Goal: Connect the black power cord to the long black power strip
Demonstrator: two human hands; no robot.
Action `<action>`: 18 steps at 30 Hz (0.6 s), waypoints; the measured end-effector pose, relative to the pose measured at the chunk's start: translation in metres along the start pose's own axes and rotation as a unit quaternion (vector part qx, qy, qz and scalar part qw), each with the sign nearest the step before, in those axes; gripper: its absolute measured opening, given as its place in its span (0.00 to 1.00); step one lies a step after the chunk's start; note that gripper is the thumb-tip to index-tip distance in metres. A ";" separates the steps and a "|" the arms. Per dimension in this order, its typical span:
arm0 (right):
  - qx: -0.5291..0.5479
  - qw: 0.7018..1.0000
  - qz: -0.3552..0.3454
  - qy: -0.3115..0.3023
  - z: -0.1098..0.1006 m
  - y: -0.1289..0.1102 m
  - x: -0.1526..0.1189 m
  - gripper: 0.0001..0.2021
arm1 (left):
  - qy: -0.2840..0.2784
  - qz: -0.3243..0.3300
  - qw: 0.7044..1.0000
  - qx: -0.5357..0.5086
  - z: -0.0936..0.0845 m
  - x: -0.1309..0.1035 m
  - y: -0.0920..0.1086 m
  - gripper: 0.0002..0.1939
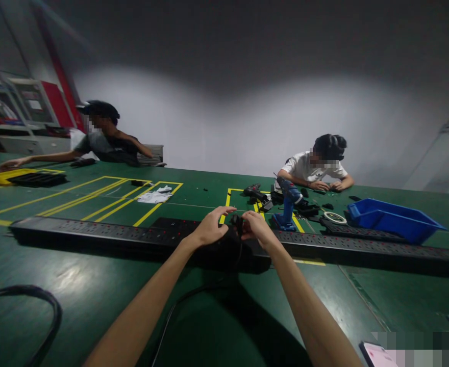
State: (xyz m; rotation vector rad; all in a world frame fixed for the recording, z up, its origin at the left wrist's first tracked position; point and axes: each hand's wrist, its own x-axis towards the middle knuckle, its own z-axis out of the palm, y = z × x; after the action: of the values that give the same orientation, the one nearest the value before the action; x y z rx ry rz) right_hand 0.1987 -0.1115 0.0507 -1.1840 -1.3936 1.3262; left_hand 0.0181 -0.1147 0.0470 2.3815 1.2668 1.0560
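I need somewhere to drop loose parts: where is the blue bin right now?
In the head view the blue bin sits on the green table, far right, just beyond the long black power strip, beside a tape roll.

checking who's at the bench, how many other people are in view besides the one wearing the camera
2: one person in a dark top at the far left of the green table, one person in a white shirt at the far right.

green table (94, 285) | long black power strip (94, 233); blue bin (393, 216); tape roll (334, 217)
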 end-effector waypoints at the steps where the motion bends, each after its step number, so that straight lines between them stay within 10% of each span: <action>1: 0.019 1.000 -0.006 -0.003 0.000 -0.002 -0.001 0.06 | -0.002 0.020 1.000 0.008 -0.003 -0.001 0.006 0.32; 12: -0.021 0.993 -0.113 -0.035 -0.002 0.008 0.007 0.10 | -0.013 0.001 0.993 0.115 -0.008 -0.002 0.003 0.22; 18: -0.069 0.986 -0.123 0.086 -0.009 0.034 0.024 0.10 | 0.001 -0.065 0.996 0.063 0.010 -0.006 -0.016 0.21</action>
State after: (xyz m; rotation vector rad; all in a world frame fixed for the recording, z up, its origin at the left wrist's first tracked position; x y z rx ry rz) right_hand 0.2061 -0.0864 0.0163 -1.1458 -1.4700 0.9474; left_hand 0.0126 -0.1086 0.0291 2.3488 1.5085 0.9659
